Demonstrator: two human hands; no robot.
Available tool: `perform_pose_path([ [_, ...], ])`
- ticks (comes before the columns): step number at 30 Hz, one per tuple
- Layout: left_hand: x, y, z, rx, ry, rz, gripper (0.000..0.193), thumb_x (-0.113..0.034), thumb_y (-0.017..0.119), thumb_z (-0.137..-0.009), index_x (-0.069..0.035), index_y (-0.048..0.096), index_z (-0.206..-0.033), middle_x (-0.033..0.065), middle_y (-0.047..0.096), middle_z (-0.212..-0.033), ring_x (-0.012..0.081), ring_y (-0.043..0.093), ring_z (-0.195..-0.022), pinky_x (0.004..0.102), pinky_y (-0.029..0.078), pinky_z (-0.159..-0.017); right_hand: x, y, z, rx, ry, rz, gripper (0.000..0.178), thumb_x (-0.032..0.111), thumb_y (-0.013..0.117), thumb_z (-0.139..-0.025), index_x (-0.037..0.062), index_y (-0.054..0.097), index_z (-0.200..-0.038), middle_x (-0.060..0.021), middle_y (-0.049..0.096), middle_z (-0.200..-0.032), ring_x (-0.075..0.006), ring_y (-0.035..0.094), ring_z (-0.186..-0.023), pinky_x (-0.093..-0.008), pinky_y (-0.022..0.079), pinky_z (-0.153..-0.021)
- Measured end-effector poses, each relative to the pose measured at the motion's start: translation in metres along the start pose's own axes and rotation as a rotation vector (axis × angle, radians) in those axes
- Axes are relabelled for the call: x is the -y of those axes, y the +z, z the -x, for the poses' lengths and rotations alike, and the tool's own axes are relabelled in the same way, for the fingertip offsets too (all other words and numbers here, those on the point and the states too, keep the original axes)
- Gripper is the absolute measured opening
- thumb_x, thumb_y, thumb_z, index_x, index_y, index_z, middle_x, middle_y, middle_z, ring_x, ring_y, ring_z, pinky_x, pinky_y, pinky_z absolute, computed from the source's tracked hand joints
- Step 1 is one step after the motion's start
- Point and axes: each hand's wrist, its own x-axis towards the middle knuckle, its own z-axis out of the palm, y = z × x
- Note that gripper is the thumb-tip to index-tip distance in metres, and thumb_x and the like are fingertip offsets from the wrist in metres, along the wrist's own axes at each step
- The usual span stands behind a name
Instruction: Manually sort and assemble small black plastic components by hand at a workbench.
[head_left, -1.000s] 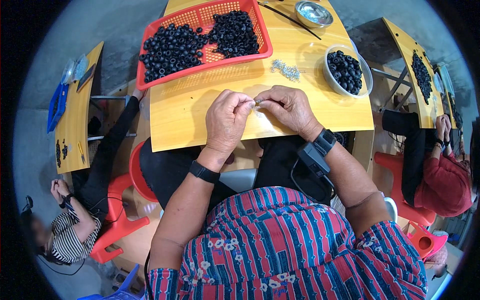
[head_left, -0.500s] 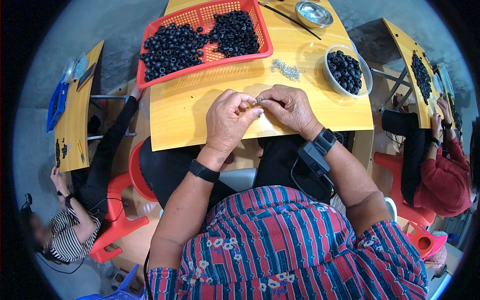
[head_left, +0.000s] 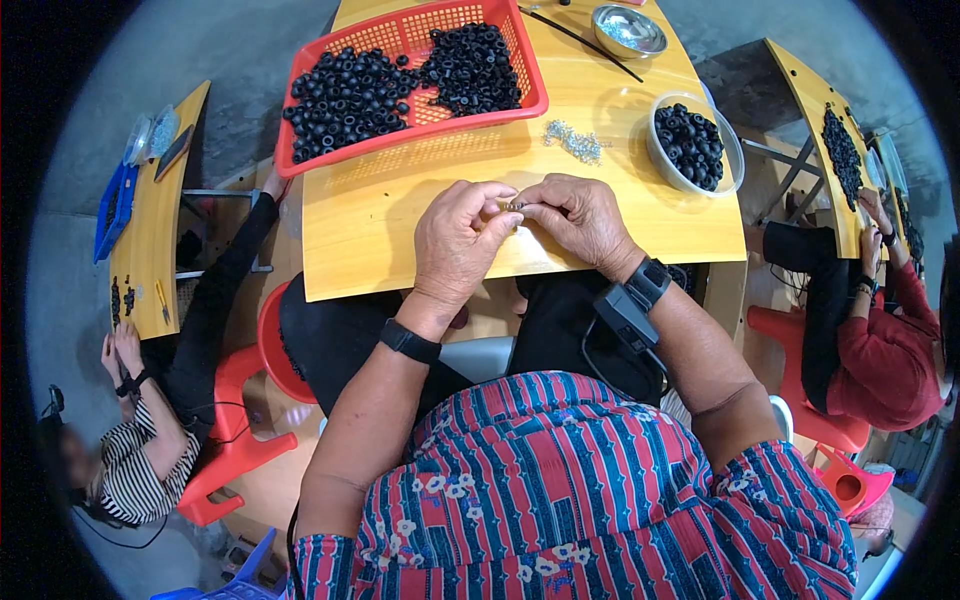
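My left hand (head_left: 458, 238) and my right hand (head_left: 582, 222) meet fingertip to fingertip above the near part of the yellow table (head_left: 370, 250). Pinched between their thumbs and forefingers is a small shiny piece (head_left: 514, 206), mostly covered by the fingers, so its exact kind does not show. Just beyond the hands lies a loose pile of tiny pale, glinting pieces (head_left: 575, 142). To the right stands a clear round tub (head_left: 738, 170) full of black rounded parts with holes (head_left: 690, 148).
A red basket (head_left: 400, 152) at the far left holds black ring-like parts in two heaps. At the back are a metal bowl (head_left: 640, 40) with pale pieces and a thin black rod (head_left: 580, 42). Co-workers sit at tables on the left (head_left: 150, 440) and right (head_left: 885, 350).
My fingertips have drawn closer together around the small piece, the right hand shifting slightly. The left co-worker's hands have come together at the table edge.
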Motion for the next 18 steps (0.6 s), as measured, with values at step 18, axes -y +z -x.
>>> perform_pose_path([
  [18,0.0052,0.0014,-0.0007,0.01,0.048,-0.061,0.011,-0.01,0.074,-0.079,-0.005,0.065,-0.083,0.0052,0.062,-0.075,0.0174,0.058,-0.065,0.0308,0.047,-0.061,0.0015,-0.0006,-0.0008,0.003,0.027,-0.001,0.015,0.023,0.07,-0.085,0.0116,0.074,-0.093,-0.0098,0.07,-0.082,-0.0277,0.067,-0.073,-0.035,0.053,-0.066],
])
